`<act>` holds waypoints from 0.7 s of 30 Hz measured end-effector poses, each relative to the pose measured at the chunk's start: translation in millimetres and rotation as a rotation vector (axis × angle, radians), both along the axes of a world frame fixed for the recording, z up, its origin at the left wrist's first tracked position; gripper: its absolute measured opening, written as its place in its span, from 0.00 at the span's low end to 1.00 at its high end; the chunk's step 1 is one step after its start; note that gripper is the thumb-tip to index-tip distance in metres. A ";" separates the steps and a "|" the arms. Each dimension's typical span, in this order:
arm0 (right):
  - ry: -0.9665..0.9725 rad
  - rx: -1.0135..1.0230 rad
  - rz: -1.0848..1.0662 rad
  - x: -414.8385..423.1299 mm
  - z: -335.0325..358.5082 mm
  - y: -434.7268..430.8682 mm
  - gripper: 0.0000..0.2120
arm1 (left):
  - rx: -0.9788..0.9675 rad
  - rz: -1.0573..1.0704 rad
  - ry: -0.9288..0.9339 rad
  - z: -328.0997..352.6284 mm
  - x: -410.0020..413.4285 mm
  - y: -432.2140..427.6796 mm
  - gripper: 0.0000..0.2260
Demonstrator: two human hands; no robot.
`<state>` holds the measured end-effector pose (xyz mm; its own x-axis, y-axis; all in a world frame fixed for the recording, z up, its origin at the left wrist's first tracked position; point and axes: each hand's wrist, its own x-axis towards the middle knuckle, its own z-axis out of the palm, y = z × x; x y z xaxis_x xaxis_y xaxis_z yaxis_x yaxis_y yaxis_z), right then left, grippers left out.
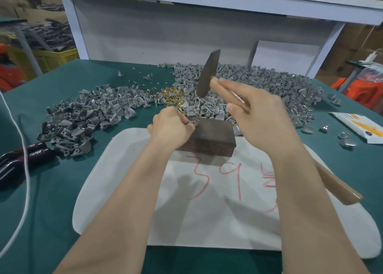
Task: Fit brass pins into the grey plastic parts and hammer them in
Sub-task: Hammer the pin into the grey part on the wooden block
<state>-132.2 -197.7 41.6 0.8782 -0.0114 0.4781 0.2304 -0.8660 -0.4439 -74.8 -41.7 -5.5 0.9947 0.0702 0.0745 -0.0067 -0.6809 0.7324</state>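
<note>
1 grey part (193, 122), pinched by the left grip (172, 126), rests on the block (211, 137); the right grip (261, 116) clasps the hammer (208, 72).

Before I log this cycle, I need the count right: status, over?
Right hand grips hammer, raised. Left hand pinches grey part on dark block. Nothing between hammer and part.

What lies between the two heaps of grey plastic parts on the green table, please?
In the head view, a small pile of brass pins lies between the left heap and the larger right heap.
</note>
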 end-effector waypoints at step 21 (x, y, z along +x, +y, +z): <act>0.156 -0.004 -0.073 8.9 -12.2 0.8 0.22 | 0.309 0.028 -0.300 -2.1 -6.3 -14.0 0.07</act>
